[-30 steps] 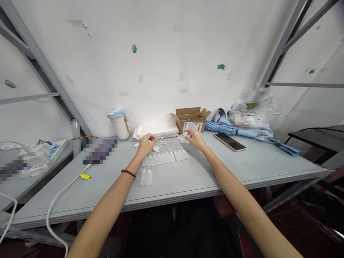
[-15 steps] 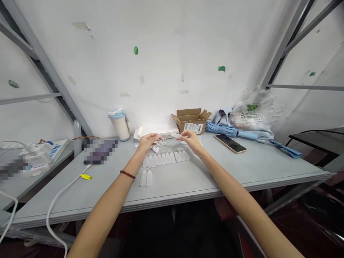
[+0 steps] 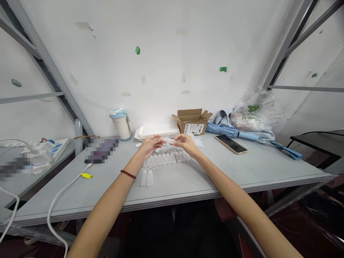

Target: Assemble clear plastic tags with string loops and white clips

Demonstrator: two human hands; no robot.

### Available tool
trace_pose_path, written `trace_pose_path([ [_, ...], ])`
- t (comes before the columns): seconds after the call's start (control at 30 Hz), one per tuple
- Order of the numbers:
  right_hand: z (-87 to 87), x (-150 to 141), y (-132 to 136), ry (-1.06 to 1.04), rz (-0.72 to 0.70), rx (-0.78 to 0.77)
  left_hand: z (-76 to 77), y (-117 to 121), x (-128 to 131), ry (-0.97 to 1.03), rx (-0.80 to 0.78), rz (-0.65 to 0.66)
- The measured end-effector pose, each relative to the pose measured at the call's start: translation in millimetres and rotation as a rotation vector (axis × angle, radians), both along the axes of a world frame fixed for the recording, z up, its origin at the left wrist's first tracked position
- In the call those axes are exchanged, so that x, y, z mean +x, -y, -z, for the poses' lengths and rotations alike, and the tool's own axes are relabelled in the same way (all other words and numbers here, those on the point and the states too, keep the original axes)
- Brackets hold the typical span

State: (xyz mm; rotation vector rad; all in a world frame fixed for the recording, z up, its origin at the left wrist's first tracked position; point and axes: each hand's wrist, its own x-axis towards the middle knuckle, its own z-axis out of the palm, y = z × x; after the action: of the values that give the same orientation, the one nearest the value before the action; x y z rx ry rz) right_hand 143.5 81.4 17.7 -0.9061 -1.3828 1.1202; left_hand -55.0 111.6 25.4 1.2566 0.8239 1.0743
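Observation:
My left hand (image 3: 151, 146) is closed in a pinch on one end of a small clear plastic piece (image 3: 169, 140). The fingertips of my right hand (image 3: 186, 144) grip its other end, just above the table. Whether a cord is attached to the piece is too small to tell. Below both hands lies a row of translucent white round-ended tags (image 3: 164, 159) with thin white cords, partly covered by the right hand. Nearer the front edge, two more such tags (image 3: 146, 178) lie side by side, their cords pointing away from me.
Behind the hands stand an open cardboard box (image 3: 191, 122) and a flat white package (image 3: 158, 132). A cream tumbler (image 3: 121, 125) is at back left, a phone (image 3: 230, 144) and folded blue umbrella (image 3: 224, 129) at right. A white cable (image 3: 63, 191) crosses the left side.
My hands have drawn closer together and slightly down, so the clear piece sits between both sets of fingers. The white cords seen between the hands before are now mostly covered. The view shifted slightly.

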Motion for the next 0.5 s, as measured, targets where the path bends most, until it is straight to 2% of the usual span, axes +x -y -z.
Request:
trace_pose_path([
  [0.5, 0.4, -0.6, 1.9, 0.025, -0.060, -0.008, 3.8, -2.3, 1.5, -0.068, 0.026, -0.020],
])
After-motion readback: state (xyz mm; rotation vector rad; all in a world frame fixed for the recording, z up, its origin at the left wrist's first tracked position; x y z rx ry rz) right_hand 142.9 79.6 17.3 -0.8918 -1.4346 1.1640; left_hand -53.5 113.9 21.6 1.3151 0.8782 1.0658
